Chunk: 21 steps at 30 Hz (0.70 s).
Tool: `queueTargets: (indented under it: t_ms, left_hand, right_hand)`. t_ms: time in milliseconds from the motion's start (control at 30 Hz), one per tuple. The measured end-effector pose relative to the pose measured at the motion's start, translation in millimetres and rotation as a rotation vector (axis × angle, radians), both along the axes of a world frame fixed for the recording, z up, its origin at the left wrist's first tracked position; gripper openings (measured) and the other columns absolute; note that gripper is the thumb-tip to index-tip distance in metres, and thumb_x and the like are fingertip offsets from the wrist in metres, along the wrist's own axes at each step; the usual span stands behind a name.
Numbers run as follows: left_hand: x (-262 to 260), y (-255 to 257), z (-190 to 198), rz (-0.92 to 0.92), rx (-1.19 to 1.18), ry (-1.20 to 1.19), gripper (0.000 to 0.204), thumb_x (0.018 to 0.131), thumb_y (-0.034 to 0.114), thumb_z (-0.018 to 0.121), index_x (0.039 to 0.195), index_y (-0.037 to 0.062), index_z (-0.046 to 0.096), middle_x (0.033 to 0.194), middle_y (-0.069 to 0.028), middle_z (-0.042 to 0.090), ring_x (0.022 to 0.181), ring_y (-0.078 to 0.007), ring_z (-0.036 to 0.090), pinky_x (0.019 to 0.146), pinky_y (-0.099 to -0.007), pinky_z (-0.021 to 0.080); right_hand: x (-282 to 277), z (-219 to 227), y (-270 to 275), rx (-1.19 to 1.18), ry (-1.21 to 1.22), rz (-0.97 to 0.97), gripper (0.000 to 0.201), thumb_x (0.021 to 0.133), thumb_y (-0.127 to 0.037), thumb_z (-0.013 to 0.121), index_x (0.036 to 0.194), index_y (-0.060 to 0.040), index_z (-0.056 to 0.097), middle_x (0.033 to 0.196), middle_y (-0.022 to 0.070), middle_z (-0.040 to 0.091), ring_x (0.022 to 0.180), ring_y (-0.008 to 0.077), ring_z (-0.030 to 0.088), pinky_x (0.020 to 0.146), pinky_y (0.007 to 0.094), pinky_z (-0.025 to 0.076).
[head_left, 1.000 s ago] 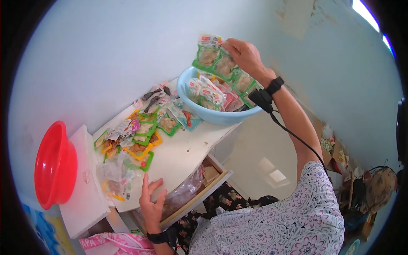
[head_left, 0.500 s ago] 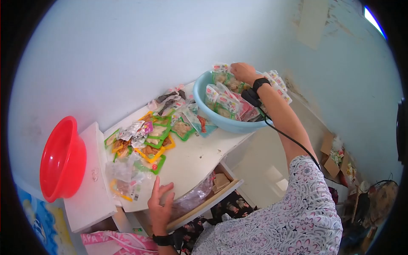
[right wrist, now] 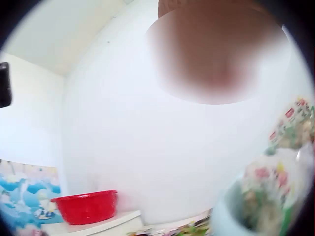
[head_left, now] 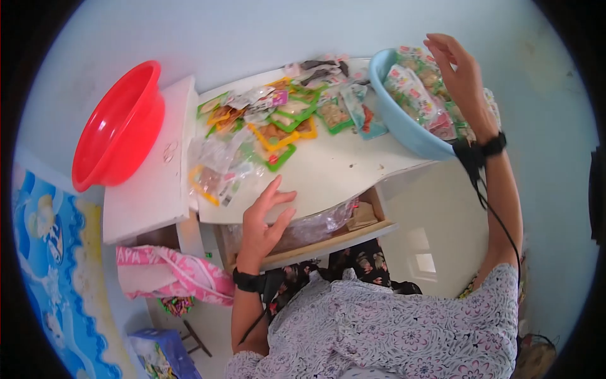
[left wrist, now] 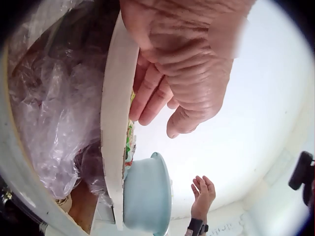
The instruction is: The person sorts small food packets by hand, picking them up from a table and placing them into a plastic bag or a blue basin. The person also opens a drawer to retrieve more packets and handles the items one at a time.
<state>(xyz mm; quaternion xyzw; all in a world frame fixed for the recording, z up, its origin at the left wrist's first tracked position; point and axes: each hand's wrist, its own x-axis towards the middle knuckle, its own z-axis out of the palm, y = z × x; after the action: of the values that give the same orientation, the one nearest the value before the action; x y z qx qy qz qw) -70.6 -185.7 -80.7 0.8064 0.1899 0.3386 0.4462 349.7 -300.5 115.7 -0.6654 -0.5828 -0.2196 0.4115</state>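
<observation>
My right hand [head_left: 462, 77] is raised over the right side of a light blue basin [head_left: 404, 129], its fingers loosely bent and holding nothing. Snack packets [head_left: 416, 95] with green and white printing fill that basin, and some lie over its far rim. My left hand [head_left: 262, 221] hovers at the table's front edge, fingers apart and nothing in them. Beyond it on the white table lie a green-edged packet [head_left: 282, 156], clear plastic wrappers [head_left: 221, 155] and a heap of green- and yellow-edged food packets [head_left: 274, 132]. In the left wrist view the left fingers [left wrist: 150, 96] extend over the tabletop.
A red basin [head_left: 120, 126] stands tilted on the white cabinet at the left. Below the tabletop an open drawer [head_left: 328, 243] holds crumpled clear plastic [left wrist: 54, 113]. A pink cloth [head_left: 170, 271] hangs under the cabinet. Walls rise behind and to the right.
My right hand has let go of the strip of packets, which now lies in the blue basin, and has lifted off. The head view has turned rightward; the left hand stays near the table edge.
</observation>
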Motion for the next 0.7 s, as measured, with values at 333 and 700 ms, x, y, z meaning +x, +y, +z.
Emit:
queueTargets:
  t_ms: [333,700]
  left_hand:
    - [-22,-16,-9,0.026,-0.26,-0.143,0.038,0.096,0.003,0.066,0.134,-0.0028,0.059,0.11,-0.014,0.075,0.104,-0.0215,0.071,0.101,-0.0361,0.051]
    - [-64,-52,-23,0.169,-0.253,-0.015,0.026,0.095,-0.001,0.068,0.121,-0.0022,0.064,0.104,-0.0134,0.074,0.092,-0.0211,0.073,0.086,-0.0333,0.057]
  right_hand:
    - [-178,-126,-57,-0.057,0.201,0.382,0.029,0.086,0.011,0.066,0.112,0.0003,0.07,0.094,0.0141,0.072,0.08,0.0249,0.071,0.069,0.0339,0.056]
    - [-198,-220,-92,-0.29,0.501,0.273,0.013,0.09,-0.005,0.075,0.102,-0.0007,0.071,0.096,0.0128,0.072,0.088,0.0301,0.07,0.075,0.0375,0.057]
